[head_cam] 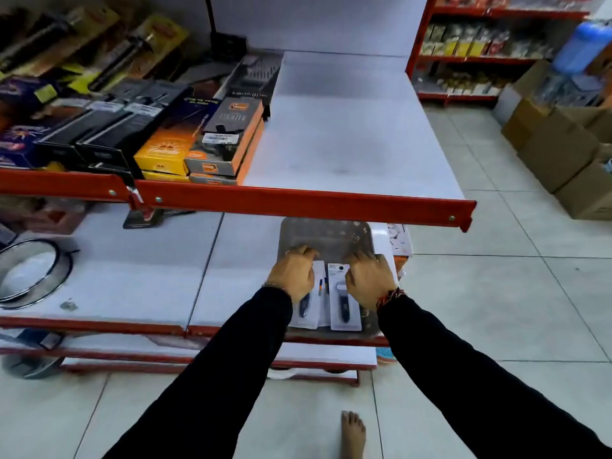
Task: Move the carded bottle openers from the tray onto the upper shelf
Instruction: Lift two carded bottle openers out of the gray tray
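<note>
A grey metal tray (pixel 326 235) sits on the lower shelf, partly under the upper shelf's red front rail (pixel 298 202). In it lie white-carded bottle openers with dark handles, one on the left (pixel 305 311) and one on the right (pixel 343 308), side by side and slightly overlapping. My left hand (pixel 293 276) covers the top of the left card, fingers curled over its far end. My right hand (pixel 367 279) does the same at the top right of the right card. The upper shelf (pixel 347 144) is a white board above the tray.
Boxed lighters and other packs (pixel 212 140) fill the left half of the upper shelf. A round metal sieve (pixel 29 276) lies at the lower shelf's left. Cardboard boxes (pixel 559 150) stand on the tiled floor at the right. My bare foot (pixel 353 432) is below.
</note>
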Motion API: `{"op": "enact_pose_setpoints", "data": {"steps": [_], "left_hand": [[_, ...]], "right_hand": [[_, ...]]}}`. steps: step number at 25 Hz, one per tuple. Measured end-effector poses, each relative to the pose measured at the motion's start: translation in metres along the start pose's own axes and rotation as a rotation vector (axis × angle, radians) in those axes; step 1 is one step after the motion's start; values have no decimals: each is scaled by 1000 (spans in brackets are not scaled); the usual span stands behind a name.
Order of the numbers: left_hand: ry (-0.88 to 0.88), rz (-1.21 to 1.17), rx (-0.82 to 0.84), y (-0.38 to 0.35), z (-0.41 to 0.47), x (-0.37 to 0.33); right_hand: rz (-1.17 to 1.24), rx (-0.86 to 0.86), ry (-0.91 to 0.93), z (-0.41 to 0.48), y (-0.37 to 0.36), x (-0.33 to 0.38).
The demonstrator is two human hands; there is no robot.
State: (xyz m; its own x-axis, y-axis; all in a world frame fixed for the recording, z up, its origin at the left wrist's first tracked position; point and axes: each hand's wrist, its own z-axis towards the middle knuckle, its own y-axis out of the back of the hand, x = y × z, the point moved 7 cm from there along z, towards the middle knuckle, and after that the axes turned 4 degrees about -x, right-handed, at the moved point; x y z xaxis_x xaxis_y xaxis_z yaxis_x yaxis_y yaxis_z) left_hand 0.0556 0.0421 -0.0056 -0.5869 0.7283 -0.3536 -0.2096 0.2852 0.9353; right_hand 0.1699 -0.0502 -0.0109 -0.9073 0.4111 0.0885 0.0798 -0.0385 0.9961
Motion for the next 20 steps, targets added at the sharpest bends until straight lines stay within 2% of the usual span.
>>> {"op": "enact_pose_setpoints", "data": {"steps": [6,10,15,20], "left_hand": [[127,150,328,-56,53,22],[91,306,311,-64,59,30],[115,238,230,-49,59,28],[147,132,180,-17,50,29]], "right_hand": [[-116,179,46,56,-52,-7],[-179,148,72,61,-68,-12],[-127,116,39,58,-56,-11],[288,181,8,46,-20,-16]]}}
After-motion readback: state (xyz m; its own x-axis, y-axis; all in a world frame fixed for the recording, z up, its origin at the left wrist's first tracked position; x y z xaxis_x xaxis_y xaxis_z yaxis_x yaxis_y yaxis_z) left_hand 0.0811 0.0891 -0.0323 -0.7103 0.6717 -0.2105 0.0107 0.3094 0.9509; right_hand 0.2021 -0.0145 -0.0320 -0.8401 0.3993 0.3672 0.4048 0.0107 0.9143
